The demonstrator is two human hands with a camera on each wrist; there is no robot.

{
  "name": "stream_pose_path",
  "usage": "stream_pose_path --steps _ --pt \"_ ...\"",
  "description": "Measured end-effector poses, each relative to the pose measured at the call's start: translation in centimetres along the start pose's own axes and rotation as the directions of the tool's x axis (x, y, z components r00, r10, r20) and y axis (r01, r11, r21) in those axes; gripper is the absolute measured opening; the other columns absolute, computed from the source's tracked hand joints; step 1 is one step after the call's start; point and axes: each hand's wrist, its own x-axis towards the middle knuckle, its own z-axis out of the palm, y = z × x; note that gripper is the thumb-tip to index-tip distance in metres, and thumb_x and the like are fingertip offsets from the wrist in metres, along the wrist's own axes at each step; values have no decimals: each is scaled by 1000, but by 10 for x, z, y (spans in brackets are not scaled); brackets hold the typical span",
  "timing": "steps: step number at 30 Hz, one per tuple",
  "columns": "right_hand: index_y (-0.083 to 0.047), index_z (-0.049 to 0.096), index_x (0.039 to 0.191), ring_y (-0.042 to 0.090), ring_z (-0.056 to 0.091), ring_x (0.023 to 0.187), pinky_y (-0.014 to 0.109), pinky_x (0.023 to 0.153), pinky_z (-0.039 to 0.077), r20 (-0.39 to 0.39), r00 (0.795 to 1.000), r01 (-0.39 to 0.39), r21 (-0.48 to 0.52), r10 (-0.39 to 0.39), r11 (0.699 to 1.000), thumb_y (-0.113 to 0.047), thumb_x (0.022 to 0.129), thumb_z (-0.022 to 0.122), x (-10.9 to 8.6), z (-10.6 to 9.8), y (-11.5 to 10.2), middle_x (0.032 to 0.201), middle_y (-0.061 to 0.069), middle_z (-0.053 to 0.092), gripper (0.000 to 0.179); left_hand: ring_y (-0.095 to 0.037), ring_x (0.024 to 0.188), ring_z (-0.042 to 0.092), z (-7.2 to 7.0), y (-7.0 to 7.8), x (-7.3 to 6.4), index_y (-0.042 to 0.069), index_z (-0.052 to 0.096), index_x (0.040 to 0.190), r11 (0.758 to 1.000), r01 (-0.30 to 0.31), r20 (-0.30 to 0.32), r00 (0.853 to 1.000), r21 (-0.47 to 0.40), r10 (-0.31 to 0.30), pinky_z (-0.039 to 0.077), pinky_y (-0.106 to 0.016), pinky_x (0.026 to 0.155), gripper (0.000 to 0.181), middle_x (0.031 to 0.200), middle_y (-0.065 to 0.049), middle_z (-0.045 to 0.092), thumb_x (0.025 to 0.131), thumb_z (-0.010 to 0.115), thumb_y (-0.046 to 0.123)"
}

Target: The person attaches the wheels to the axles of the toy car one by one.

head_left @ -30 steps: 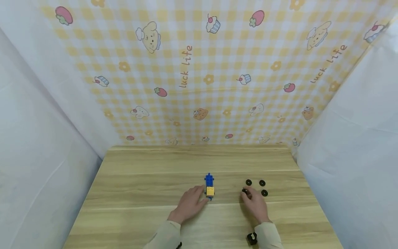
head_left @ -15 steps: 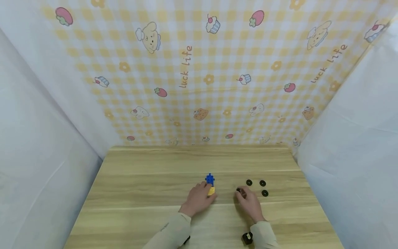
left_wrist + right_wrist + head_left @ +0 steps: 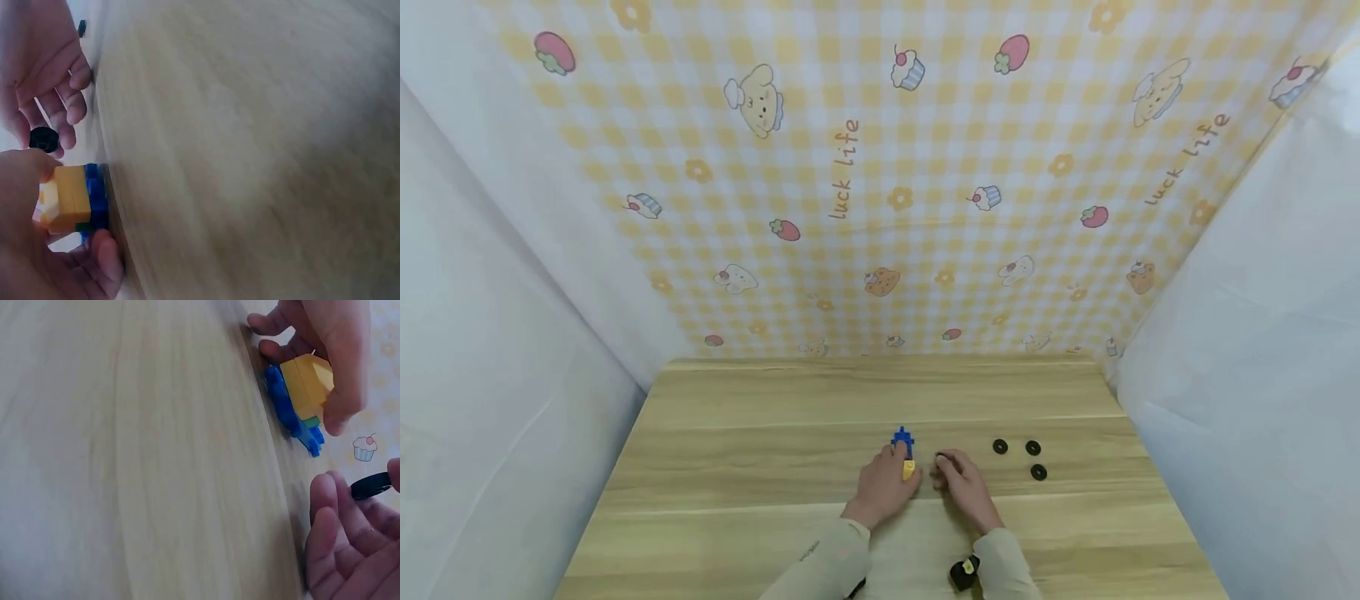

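A toy car with a blue base (image 3: pixel 902 436) and a yellow block (image 3: pixel 69 197) on top sits on the wooden table. My left hand (image 3: pixel 883 485) grips it, thumb on one side and fingers on the other; a bit of green shows under the yellow block in the right wrist view. Just to its right, my right hand (image 3: pixel 968 490) pinches a small black wheel (image 3: pixel 370 485) between thumb and fingers. A narrow gap separates this wheel from the car in both wrist views.
Three more black wheels (image 3: pixel 1033 448) lie flat on the table (image 3: pixel 737 433), right of my right hand. Behind the table hangs a yellow checked cloth (image 3: pixel 895 242) with cartoon prints. White sheets (image 3: pixel 1247 333) border both sides.
My right hand has carried the black wheel leftward, away from the other wheels and close to the car. The left hand has moved from beside the car to a grip over it.
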Motion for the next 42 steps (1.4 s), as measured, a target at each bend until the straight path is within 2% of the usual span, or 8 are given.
stream_pose_path --steps 5,8,12,15,23,31,37,42 --pt "5 55 128 17 68 83 28 64 56 84 996 -44 212 26 976 -32 105 50 7 4 4 108 17 69 44 -15 74 55 1 -6 3 10 53 115 950 61 -8 998 -307 -67 46 -31 62 23 102 -7 59 100 54 28" --pt "6 50 134 15 67 83 28 64 56 136 990 -82 332 38 940 -35 104 51 11 6 6 108 12 70 50 -16 76 61 3 -12 5 7 47 127 805 103 39 994 -585 -98 52 -31 62 28 112 -13 61 103 49 23" --pt "-1 44 146 15 66 88 28 67 56 211 977 -90 372 10 924 -37 105 49 21 12 5 111 5 67 55 -20 77 66 7 -21 14 5 35 142 526 149 101 988 -837 -119 57 -32 58 45 134 -23 52 102 52 18" --pt "-3 41 149 15 65 91 29 70 56 246 969 -93 413 -12 906 -37 104 49 30 18 4 111 3 64 57 -18 76 64 8 -27 22 4 33 148 447 134 84 988 -884 -129 57 -31 58 55 142 -22 48 100 55 16" --pt "-4 55 114 12 68 83 28 76 59 155 988 -57 517 -27 854 -25 100 62 41 34 6 92 -1 70 26 -16 58 55 4 -29 35 -1 50 134 489 96 33 990 -867 -136 52 -30 52 39 93 -9 64 97 57 7" --pt "-11 60 107 11 65 87 27 78 58 134 990 -40 572 -46 820 -20 100 61 43 37 11 96 -1 67 12 -11 95 63 -17 -16 25 5 51 137 631 33 -40 994 -775 -101 51 -26 80 37 111 -13 70 102 56 16" --pt "-9 61 107 11 62 86 26 76 57 115 993 -51 581 -19 812 -22 98 65 51 40 8 96 1 63 16 -20 111 65 4 -33 38 15 44 148 661 19 -60 994 -750 -97 52 -34 93 48 121 -12 68 103 56 28" --pt "-9 62 108 10 66 87 26 79 58 106 992 -6 587 -69 810 -21 98 65 63 45 2 97 1 66 17 -19 81 70 12 -43 56 16 45 147 653 -35 -88 995 -756 -49 59 -34 63 44 109 -16 69 105 53 27"
